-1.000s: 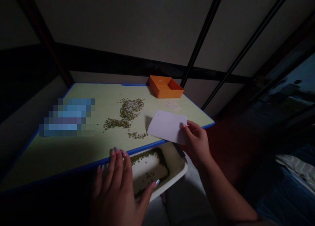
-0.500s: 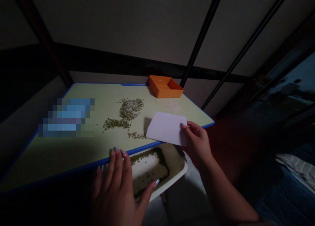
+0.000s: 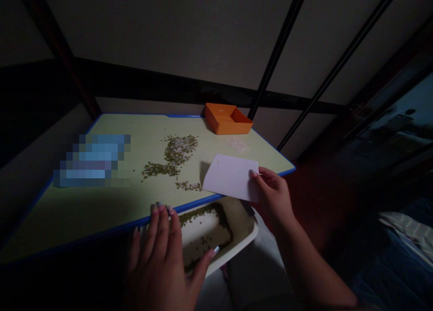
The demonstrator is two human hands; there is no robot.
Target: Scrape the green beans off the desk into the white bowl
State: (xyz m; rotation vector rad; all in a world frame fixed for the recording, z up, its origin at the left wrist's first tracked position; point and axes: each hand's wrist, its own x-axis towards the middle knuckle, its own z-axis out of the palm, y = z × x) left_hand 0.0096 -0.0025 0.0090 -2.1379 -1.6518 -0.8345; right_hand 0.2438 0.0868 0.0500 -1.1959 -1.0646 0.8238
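My right hand [image 3: 273,194] pinches the right end of a white dough scraper [image 3: 232,178], thumb on top; its lower left edge is at the table's front edge, beside a small patch of green beans [image 3: 187,186]. Below the table edge is a white tray [image 3: 248,239] with green beans [image 3: 223,220] along its inner sides. My left hand [image 3: 162,252] lies across the tray's left end, fingers stretched and apart, fingertips at the blue table edge and thumb over the near side. A larger pile of green beans mixed with white grains [image 3: 180,148] lies mid-table.
An orange open box [image 3: 232,127] stands at the table's back right corner. In front of it is a thin patch of white grains [image 3: 237,144]. A blurred-out bluish object [image 3: 96,160] lies at the left. Wall panels [image 3: 176,35] rise behind the blue-edged table [image 3: 111,202].
The scraper dips slightly toward the front edge, then shifts a little to the right with my right hand. My left hand, the tray and the bean piles look the same.
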